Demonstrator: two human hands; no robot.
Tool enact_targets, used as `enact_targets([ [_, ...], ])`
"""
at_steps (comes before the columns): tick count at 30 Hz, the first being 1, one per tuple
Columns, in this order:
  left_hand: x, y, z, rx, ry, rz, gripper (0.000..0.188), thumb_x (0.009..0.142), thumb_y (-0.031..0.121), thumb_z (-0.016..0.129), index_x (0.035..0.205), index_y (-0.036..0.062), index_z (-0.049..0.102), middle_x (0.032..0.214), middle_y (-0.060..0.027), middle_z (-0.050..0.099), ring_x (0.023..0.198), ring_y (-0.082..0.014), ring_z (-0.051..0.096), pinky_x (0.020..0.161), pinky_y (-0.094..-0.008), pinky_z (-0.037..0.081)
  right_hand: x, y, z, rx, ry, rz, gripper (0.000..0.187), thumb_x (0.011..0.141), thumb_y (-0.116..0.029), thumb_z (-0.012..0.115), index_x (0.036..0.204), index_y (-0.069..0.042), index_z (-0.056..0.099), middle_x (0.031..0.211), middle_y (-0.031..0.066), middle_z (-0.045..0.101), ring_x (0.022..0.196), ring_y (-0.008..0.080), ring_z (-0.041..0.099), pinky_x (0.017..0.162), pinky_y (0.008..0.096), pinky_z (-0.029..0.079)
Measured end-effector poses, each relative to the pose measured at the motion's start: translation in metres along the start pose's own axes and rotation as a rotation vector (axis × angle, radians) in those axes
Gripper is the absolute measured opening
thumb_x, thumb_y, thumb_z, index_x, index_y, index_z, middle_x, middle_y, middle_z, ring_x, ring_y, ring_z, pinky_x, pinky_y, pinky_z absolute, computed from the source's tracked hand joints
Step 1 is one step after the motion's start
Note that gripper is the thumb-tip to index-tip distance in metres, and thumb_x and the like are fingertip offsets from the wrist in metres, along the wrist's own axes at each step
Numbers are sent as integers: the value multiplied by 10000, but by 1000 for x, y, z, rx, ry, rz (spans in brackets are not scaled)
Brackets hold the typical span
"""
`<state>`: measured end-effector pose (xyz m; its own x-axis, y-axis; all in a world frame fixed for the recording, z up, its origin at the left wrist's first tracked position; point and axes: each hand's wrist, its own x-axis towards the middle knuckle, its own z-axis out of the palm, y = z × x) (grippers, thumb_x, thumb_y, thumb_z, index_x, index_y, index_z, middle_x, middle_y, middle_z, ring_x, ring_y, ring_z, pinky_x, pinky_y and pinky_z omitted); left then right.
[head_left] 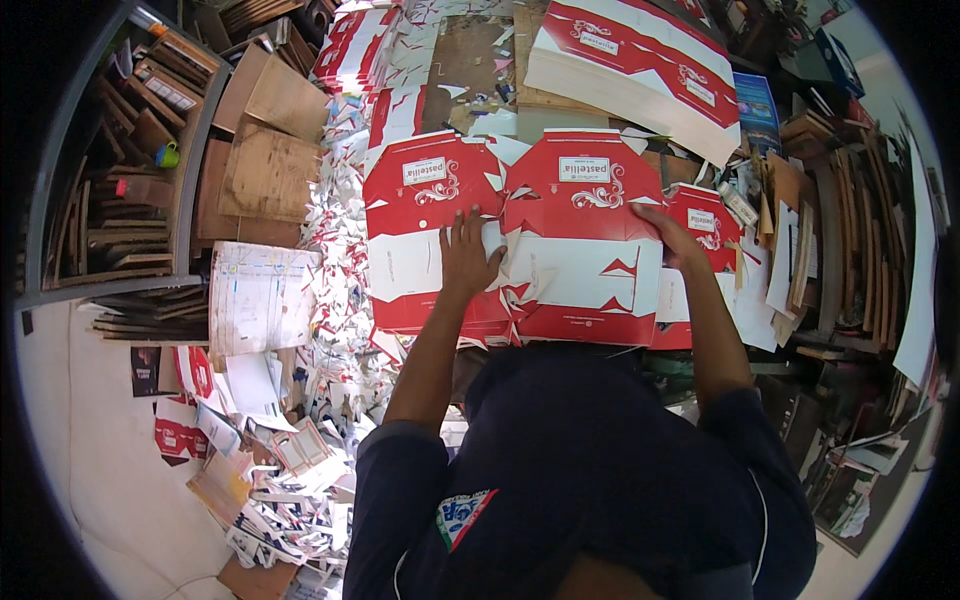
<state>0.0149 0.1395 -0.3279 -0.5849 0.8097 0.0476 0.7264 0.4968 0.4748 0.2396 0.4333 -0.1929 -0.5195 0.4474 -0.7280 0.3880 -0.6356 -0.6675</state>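
Observation:
Two flat, die-cut carton blanks in red and white lie side by side in front of me, the left blank and the right blank. Both seem to lie on other sheets, with torn white and red scraps between them. My left hand rests flat on the left blank near its inner edge, fingers spread. At the outer edge of the right blank, my right hand lays its stretched fingers over the red border. Its lower fingers are partly hidden. Another red blank lies beyond that hand.
A tall stack of printed red-and-white sheets stands at the far right. Paper scraps cover the strip to my left, beside wooden boards. Shelves of wooden pieces line the left; upright boards crowd the right.

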Motion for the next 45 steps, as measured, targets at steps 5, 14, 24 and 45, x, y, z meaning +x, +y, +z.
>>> enact_targets([
  [5,-14,-8,13,263,4,89,712,845,395,696,1445,65,502,1610,-193,312,1538,-391,167,1178,-692,141,-11,-3,41,-396,99,-448,479,865,-304,806,1160,36,640,998,142,740,880,233,731,706,332,596],
  [14,-6,-6,-1,422,-69,123,684,969,552,505,1556,223,381,1658,-133,246,1551,-372,129,1112,-788,95,-159,23,186,-1295,-297,-963,502,675,-148,816,1161,-68,718,954,125,715,874,318,691,765,410,562],
  [24,-7,-17,-7,284,-266,137,1057,785,539,728,1628,256,156,1694,-121,119,1547,-415,105,1085,-814,172,-201,15,142,-398,256,-477,360,889,-106,786,1190,35,648,1094,105,730,970,181,697,860,328,562],
  [45,23,-40,-36,-576,-183,-145,842,931,680,477,1589,184,302,1661,-88,268,1533,-312,207,1170,-690,64,-262,-16,15,-72,567,-1159,643,825,-248,797,1350,9,529,1225,133,639,1127,251,620,1020,418,497],
])
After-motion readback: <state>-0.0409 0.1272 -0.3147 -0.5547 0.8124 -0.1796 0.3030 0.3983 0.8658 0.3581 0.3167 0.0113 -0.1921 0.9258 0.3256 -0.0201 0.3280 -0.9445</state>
